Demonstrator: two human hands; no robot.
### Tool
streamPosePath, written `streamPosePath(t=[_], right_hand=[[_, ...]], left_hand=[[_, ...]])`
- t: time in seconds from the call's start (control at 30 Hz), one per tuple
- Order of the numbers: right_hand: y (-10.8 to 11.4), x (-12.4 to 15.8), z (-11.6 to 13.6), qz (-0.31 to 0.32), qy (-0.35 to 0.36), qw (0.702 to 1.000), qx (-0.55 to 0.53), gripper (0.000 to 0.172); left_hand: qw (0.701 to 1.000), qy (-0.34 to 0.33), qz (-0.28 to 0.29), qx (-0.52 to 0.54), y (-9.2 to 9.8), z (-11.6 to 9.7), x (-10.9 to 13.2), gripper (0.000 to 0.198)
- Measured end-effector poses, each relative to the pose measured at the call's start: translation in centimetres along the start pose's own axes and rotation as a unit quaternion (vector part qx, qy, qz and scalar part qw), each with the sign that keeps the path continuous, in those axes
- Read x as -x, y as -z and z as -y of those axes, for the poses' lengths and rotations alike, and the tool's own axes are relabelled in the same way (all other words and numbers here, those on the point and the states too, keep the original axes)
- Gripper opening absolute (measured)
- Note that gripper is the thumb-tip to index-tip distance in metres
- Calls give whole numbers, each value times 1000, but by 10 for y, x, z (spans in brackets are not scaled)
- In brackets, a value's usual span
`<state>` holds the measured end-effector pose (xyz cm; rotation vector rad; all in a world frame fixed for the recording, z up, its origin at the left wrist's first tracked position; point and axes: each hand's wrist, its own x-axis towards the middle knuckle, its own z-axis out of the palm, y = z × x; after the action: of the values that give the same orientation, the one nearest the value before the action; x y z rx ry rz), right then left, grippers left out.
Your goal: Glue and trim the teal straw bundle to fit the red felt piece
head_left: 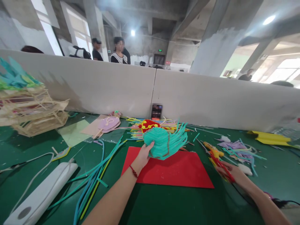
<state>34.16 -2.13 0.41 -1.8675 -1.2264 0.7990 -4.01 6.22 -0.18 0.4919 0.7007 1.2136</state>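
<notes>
My left hand (143, 157) is closed on the near edge of a turquoise pipe-cleaner piece (159, 142). Its rounded body is made of stems laid side by side, with loose ends fanning out to the right. The piece is held above a red sheet (173, 172) on the green table. On the right, my right hand (231, 173) is closed around the red handles of a pair of scissors (223, 170), blades pointing up and left. An orange-yellow glue gun (212, 150) lies just beyond, partly overlapped by the scissors.
Behind the turquoise piece lie a red-and-yellow pipe-cleaner piece (150, 125) and many loose stems. A white power strip (44, 193), blue-green stems (93, 178) and a wooden-stick model (39, 115) are left. Purple stems (243, 150) lie right. A white partition (117, 84) stands behind.
</notes>
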Motion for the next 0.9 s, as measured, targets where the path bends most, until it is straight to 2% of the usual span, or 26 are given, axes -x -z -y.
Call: streamPosePath(t=[0.07, 0.13, 0.23, 0.3, 0.37, 0.43, 0.53, 0.63, 0.73, 0.83, 0.9], right_hand=[[-2, 6, 6, 28, -40, 997, -62, 25], [-8, 10, 17, 1, -42, 987, -153, 30], [-23, 15, 41, -41, -21, 950, -309, 45], [-36, 20, 61, -44, 7, 922, -386, 50], [-50, 26, 84, -35, 26, 901, -432, 44], [-66, 34, 105, 2, 56, 891, -451, 43], [-98, 49, 128, 6, 86, 873, -480, 41], [-136, 63, 133, 3, 87, 876, -474, 46], [-171, 73, 125, 1, 58, 877, -476, 49], [-193, 74, 114, 29, 18, 879, -476, 49], [-201, 71, 106, 74, -15, 883, -463, 51]], left_hand=[[1000, 4, -1, -5, 0, 1, -1, 37], [1000, 3, -1, -8, -1, 1, -1, 35], [1000, 2, -2, -12, -1, -1, -1, 33], [1000, 3, -5, -15, 0, -1, -1, 33], [1000, 3, -12, -19, 1, -1, -1, 35], [1000, 1, -18, -23, 2, -1, 0, 37], [999, -2, -22, -31, 2, -2, 1, 39], [999, -9, -24, -40, -2, -4, 5, 38], [998, -33, -29, -43, -9, -13, 9, 41], [995, -74, -41, -58, -22, -30, 10, 47], [993, -88, -46, -63, -34, -45, 10, 48]])
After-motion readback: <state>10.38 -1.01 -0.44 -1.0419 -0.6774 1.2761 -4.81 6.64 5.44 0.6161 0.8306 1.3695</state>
